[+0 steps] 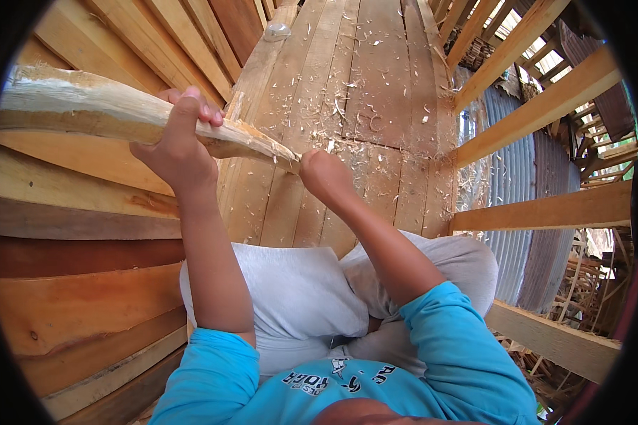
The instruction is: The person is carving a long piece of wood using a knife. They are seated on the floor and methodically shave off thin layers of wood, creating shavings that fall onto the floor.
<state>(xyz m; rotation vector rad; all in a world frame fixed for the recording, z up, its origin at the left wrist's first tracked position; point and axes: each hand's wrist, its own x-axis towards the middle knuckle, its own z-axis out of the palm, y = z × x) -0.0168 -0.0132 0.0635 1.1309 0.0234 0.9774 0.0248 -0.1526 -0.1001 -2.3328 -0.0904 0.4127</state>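
A long, pale, stripped piece of wood (85, 106) reaches in from the left and narrows to a rough, splintery end in front of me. Around its middle my left hand (181, 138) is closed, thumb on top and fingers over the far side. My right hand (326, 176) is a fist right at the narrow end, with its back turned up. Whatever that fist grips is hidden by the hand itself. Curled wood shavings (337, 106) lie scattered over the plank floor (383, 78) beyond both hands.
Stacked boards (85, 304) line the left side. On the right, wooden rails (539, 212) fence the platform, with corrugated metal sheets (510, 177) beyond and below. A small clear, rounded object (277, 32) rests on the far left planks. My crossed legs (290, 283) are close below the hands.
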